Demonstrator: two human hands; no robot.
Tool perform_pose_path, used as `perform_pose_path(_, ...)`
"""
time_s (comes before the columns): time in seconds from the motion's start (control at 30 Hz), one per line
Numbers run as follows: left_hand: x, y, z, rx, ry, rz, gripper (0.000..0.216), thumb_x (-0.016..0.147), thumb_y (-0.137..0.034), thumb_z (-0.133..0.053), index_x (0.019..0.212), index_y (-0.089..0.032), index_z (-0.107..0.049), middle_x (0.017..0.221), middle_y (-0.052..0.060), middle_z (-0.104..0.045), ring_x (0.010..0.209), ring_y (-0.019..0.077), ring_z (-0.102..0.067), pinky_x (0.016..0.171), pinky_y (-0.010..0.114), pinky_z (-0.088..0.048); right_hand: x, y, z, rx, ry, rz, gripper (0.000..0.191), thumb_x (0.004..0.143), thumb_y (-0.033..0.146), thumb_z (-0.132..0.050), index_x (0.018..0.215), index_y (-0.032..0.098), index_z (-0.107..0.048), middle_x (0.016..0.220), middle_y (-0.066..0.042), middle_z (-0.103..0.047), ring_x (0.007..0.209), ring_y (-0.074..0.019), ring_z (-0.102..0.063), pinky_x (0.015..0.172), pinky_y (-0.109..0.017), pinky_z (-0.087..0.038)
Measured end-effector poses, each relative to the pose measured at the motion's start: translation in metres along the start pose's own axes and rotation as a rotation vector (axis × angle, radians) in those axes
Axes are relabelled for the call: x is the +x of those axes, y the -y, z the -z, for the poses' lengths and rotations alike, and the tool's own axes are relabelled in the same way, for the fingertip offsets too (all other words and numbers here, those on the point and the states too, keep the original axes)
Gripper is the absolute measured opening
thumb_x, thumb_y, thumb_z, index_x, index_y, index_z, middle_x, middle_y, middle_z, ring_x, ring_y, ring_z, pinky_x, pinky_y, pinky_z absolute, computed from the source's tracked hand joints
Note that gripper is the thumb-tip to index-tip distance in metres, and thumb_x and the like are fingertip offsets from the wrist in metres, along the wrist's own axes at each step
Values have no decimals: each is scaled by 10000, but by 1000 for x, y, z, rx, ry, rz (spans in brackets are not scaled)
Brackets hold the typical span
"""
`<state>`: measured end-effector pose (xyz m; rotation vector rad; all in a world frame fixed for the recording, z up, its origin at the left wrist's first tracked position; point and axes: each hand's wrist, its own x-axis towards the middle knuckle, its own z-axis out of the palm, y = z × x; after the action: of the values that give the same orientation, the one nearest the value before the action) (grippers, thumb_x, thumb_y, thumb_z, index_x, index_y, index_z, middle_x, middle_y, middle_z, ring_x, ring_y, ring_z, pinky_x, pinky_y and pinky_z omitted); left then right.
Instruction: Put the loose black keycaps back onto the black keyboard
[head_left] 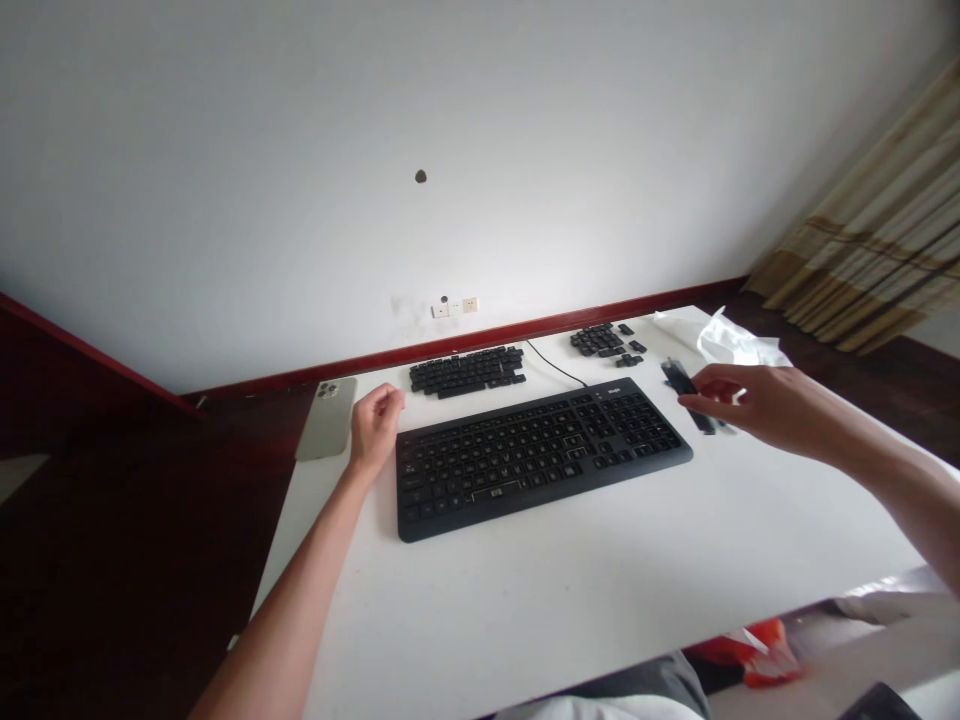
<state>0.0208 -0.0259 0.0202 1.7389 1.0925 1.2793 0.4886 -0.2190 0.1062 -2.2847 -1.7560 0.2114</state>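
One keyboard (540,455), mid white table (562,590); two main keycap clusters (466,374) behind; one smartphone (328,420) left. Left hand (375,425) beside keyboard, fingers curled in. Right hand (757,400) reaches out to slim dark object (679,377); can't tell if pinching.

Can't see inside my curled left hand (375,428). My right hand (739,395) partly covers the dark strip (699,416); grip unclear. Left forearm (300,590) cut off at bottom, right forearm (870,455) at right. Keyboard (544,452) logo unreadably small.
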Motion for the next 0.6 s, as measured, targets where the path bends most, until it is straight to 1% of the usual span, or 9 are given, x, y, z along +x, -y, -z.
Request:
perform_pose_path(0.03,-3,-7,-1,78,50,-65,351,937,-333,-605,644,-184,-481,617,-29,-415,592,100,-369,557,250,-287,1,16,3,117,7,43,318,954,534,-686,875,227,-673,800,-70,-724,696,-196,-638,700,-381,-452)
perform_pose_path(0.13,-9,-31,-8,174,179,-168,361,976,-372,-605,681,-182,-519,612,-31,-432,595,106,-384,582,265,-301,8,76,0,521,171,219,399,1007,601,-585,891,220,-602,744,-49,-688,698,-192,-656,654,-355,-495)
perform_pose_path(0.2,-11,-46,-11,190,245,-194,351,991,-386,-599,710,-179,-562,634,-22,-485,610,112,-418,597,269,-323,12,119,-13,777,357,353,378,1034,574,-559,1023,199,-603,888,-88,-744,744,-199,-697,680,-356,-553)
perform_pose_path(0.27,-12,-58,-12,205,250,-192,350,1001,-397,-592,730,-176,-601,662,-8,-544,624,117,-455,607,272,-345,15,157,-32,976,448,448,361,1029,546,-585,1115,195,-567,1042,-123,-760,824,-222,-738,717,-369,-597)
perform_pose_path(0.33,-16,-66,-9,228,244,-170,345,1008,-397,-586,748,-174,-626,688,1,-586,643,123,-488,619,273,-366,17,185,-53,1060,521,530,324,1032,501,-598,1127,195,-556,1118,-130,-752,849,-222,-748,770,-383,-617)
perform_pose_path(0.4,-27,-71,-1,249,250,-147,325,1017,-373,-575,765,-176,-638,711,6,-608,663,128,-513,630,273,-388,18,202,-72,1063,555,596,282,1042,469,-581,1098,192,-575,1116,-120,-740,857,-216,-743,786,-379,-622)
perform_pose_path(0.47,-45,-73,9,293,282,-148,263,1009,-329,-588,803,-183,-661,742,7,-617,689,131,-534,644,273,-412,18,208,-88,1026,548,634,248,1051,438,-556,1057,193,-592,1051,-92,-725,840,-203,-729,777,-359,-619)
perform_pose_path(0.53,-69,-71,17,362,284,-169,164,987,-279,-619,869,-197,-699,800,14,-628,740,141,-561,681,279,-447,16,207,-99,957,498,662,205,1052,396,-541,1044,199,-599,983,-61,-705,795,-182,-706,744,-332,-605)
perform_pose_path(0.6,-92,-66,23,416,271,-200,69,956,-244,-660,965,-219,-724,892,30,-656,848,165,-602,779,302,-503,13,202,-108,851,413,718,143,1037,340,-551,1050,208,-605,919,-31,-687,740,-163,-671,697,-309,-576)
